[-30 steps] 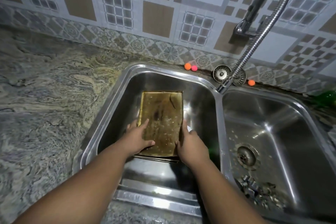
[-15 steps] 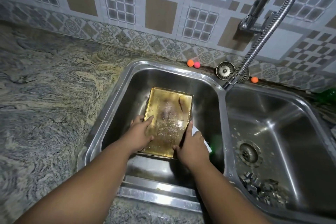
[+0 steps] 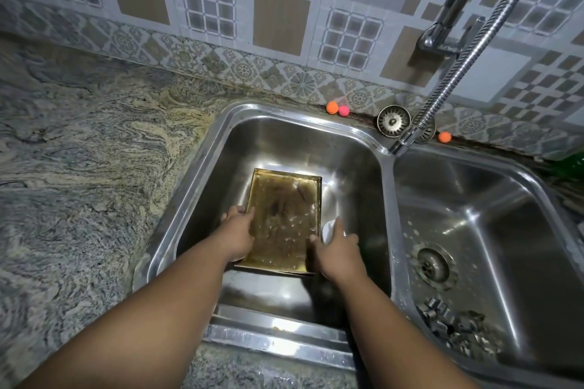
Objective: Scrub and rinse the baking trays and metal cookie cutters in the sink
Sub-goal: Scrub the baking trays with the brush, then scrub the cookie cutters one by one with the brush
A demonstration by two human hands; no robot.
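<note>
Baking tray (image 3: 284, 218) swung back square | my left hand (image 3: 238, 235) and right hand (image 3: 338, 254) each pinch a rim; scrubbing not yet begun

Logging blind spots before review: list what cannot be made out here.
Head view only:
White object beside the baking tray: mostly under the right hand, unidentifiable.
Cookie cutters in right basin: too small, jumbled to count.
Green object: cut by right edge.
Tap: top cut by upper edge.
</note>
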